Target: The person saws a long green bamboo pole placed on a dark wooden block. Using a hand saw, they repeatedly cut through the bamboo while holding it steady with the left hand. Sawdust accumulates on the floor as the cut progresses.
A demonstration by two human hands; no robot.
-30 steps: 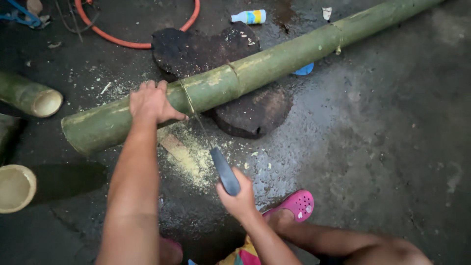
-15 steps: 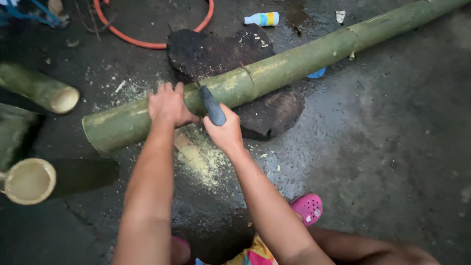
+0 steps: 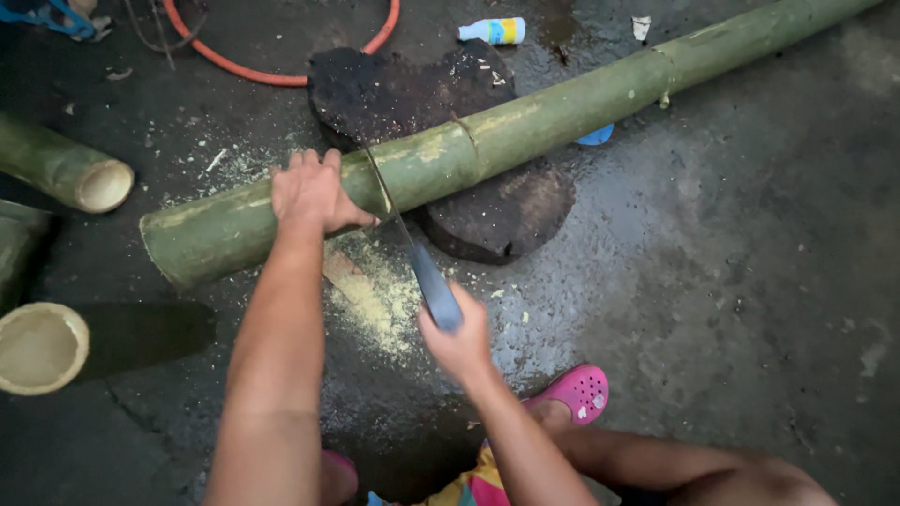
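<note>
A long green bamboo pole (image 3: 525, 117) lies across the wet concrete floor, propped on dark flat stones (image 3: 497, 211). My left hand (image 3: 314, 192) presses down on the pole near its cut end. My right hand (image 3: 459, 337) grips the blue-grey handle of a hand saw (image 3: 433, 281). The thin saw blade (image 3: 386, 192) sits in a cut across the pole, just right of my left hand. Yellow sawdust (image 3: 380, 300) is piled on the floor under the cut.
Cut bamboo sections lie at the left: one (image 3: 66, 173) on its side, another (image 3: 39, 347) showing its open hollow end. An orange hose (image 3: 281, 75) loops at the top, near a small white bottle (image 3: 492, 31). My foot wears a pink clog (image 3: 572, 389).
My right hand has pulled the saw back toward me after pushing it forward half a second ago. My left hand stays on the pole.
</note>
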